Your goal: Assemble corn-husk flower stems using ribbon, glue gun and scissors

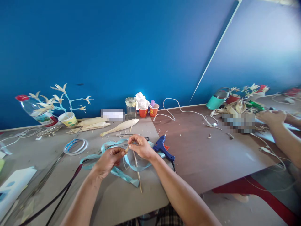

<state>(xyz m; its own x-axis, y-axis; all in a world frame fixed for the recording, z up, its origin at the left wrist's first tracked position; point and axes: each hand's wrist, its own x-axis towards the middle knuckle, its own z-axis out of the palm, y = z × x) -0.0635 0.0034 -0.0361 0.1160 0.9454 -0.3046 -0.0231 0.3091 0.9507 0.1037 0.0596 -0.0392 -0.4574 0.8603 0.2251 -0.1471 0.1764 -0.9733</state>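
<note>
My left hand [108,160] and my right hand [140,146] meet over the grey board [113,194], both closed in a pinch on the top of a thin wooden stick [138,171] that hangs down towards me. A small pale piece, perhaps corn husk, shows between the fingertips. Light blue ribbon [122,174] curls on the board under and around both hands. A blue glue gun [164,149] lies just right of my right hand.
Corn husks [121,126], a ribbon roll [75,146], a husk-flower twig in a cup [68,118], a plastic bottle [39,113], a jar and red cups [148,110] stand behind. White cord [185,112] crosses the brown table. Another person's arm [279,131] works at the right.
</note>
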